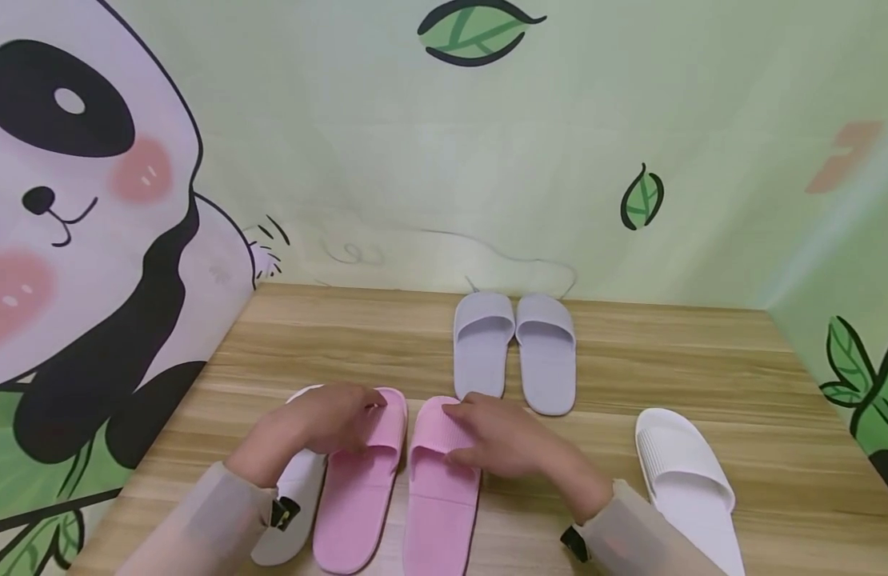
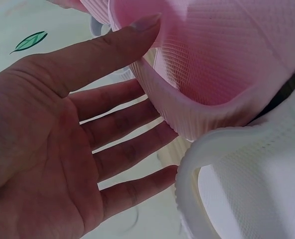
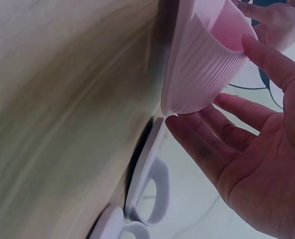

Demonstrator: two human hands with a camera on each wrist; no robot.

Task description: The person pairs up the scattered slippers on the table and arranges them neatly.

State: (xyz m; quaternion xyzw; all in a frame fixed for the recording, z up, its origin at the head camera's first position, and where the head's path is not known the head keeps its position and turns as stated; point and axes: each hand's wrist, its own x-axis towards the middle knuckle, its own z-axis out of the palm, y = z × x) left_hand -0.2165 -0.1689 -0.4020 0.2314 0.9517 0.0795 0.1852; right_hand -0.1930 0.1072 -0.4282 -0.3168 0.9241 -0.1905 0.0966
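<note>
A pair of pink slippers lies side by side, toes pointing away from me. My left hand (image 1: 338,418) is at the strap of the left pink slipper (image 1: 354,512); in the left wrist view its thumb (image 2: 137,32) lies over the strap's edge, with the other fingers against the ribbed outside. On the right pink slipper (image 1: 440,512) my right hand (image 1: 505,436) holds the strap and toe, its thumb at the strap's opening in the right wrist view. Partly under my left arm sits a white slipper (image 1: 289,512), close beside the left pink one.
Two grey slippers (image 1: 482,364) stand farther back against the wall side of the wooden surface (image 1: 343,328). Another white slipper (image 1: 685,464) lies to the right, near my right sleeve. A printed panda wall (image 1: 221,264) borders the left, and a pale green wall (image 1: 386,160) the back.
</note>
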